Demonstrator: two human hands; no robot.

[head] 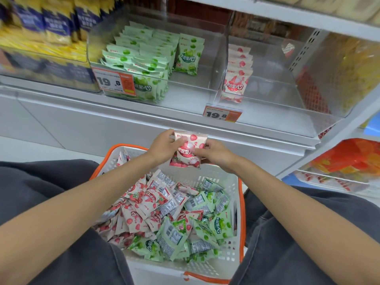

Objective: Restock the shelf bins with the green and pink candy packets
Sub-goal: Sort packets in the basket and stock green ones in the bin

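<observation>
Where both hands meet above the far rim of the basket [216, 264], the left hand [164, 146] pinches the upper left corner of one pink packet [188, 153] and the right hand [216, 154] pinches its right edge. The packet is held upright, print toward the camera. Below it, the basket holds loose pink packets [139, 212] toward its left wall and loose green packets [205, 229] toward its near right corner. On the shelf [144, 124] beyond, the left clear bin [185, 87] carries standing green rows [144, 64], with bare floor by its right wall. The right clear bin [277, 89] has one pink row [236, 79] against its left wall.
</observation>
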